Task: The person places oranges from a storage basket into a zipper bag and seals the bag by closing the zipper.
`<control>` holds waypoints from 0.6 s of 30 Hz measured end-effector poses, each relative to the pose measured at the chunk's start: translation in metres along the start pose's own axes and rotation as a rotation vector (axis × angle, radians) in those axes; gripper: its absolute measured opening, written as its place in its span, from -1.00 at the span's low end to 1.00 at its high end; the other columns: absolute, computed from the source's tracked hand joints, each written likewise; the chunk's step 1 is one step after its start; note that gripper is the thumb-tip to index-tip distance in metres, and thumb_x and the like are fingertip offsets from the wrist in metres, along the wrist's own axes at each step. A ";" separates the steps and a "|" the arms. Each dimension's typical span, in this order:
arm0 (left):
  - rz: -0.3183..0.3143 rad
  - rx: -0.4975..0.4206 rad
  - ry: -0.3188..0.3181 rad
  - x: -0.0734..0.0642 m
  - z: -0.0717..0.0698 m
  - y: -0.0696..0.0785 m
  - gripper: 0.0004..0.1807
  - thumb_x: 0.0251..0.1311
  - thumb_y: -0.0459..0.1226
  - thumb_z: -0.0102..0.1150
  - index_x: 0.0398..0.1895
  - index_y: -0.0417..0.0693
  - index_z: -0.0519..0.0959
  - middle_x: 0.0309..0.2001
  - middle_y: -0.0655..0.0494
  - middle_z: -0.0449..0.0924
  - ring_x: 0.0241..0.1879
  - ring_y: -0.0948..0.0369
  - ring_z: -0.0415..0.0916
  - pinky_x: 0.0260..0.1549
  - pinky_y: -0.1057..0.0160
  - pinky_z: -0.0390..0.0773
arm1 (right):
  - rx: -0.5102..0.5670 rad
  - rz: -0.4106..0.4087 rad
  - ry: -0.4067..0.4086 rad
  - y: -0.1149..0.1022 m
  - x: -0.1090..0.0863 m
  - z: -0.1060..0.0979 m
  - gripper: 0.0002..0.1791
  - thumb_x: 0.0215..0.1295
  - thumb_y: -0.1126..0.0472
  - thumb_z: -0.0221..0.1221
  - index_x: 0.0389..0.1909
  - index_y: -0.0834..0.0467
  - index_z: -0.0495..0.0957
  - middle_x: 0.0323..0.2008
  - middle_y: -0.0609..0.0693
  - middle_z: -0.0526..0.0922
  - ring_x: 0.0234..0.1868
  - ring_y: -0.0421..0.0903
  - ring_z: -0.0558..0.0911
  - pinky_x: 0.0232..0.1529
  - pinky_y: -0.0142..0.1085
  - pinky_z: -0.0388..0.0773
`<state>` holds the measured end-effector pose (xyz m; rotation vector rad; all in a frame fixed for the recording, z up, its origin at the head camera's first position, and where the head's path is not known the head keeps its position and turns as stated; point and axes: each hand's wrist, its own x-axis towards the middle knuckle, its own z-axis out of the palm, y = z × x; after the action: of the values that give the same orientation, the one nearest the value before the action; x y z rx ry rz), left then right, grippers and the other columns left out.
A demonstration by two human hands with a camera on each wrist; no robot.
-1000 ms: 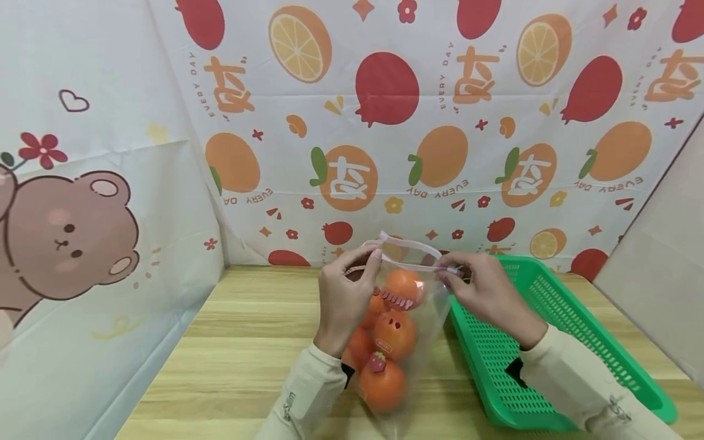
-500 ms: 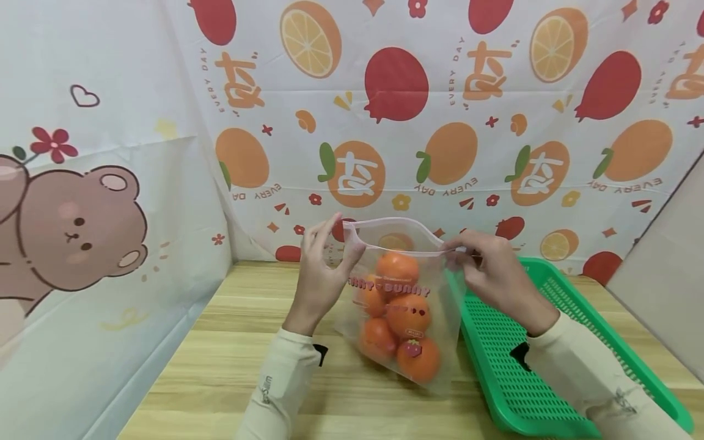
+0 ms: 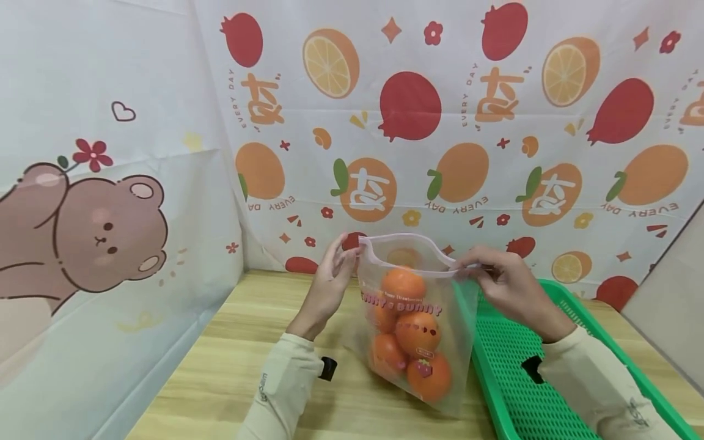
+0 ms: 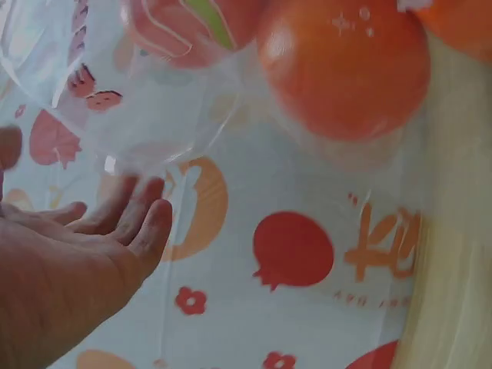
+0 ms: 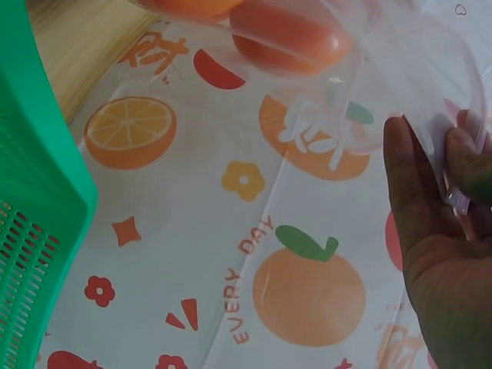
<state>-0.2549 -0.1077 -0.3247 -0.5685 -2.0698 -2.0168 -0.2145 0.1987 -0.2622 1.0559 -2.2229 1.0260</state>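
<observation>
A clear zip-top bag with a pale pink zip rim and printed lettering stands on the table, its mouth spread apart. Several oranges are inside, seen through the plastic. My right hand pinches the right corner of the rim between thumb and fingers; the right wrist view shows the plastic folded there. At the opposite corner is my left hand, fingertips close to the rim. In the left wrist view its fingers are extended near the bag edge, with no grip visible.
A green perforated basket lies to the right of the bag, partly under my right forearm. The wooden tabletop extends to the left. Fruit-printed cloth hangs behind, with bear-printed cloth at the left.
The left hand has moved left from the rim's middle, and the bag mouth has widened. The bag has turned so its printed face shows. My right hand keeps its pinch on the right corner.
</observation>
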 end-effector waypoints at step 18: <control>0.138 -0.008 0.238 -0.001 -0.015 0.012 -0.73 0.44 -0.22 0.16 -0.11 -0.31 0.66 -0.29 -0.03 0.72 -0.32 0.25 0.64 -0.26 0.33 0.61 | -0.001 0.092 0.186 0.003 -0.007 -0.008 -0.69 0.26 0.63 0.18 -0.16 0.24 0.74 -0.43 0.06 0.74 -0.53 -0.15 0.69 -0.72 -0.40 0.32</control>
<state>-0.2510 -0.1226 -0.3129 -0.4357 -1.8338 -1.9135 -0.2120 0.2095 -0.2634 0.8281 -2.1362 1.1143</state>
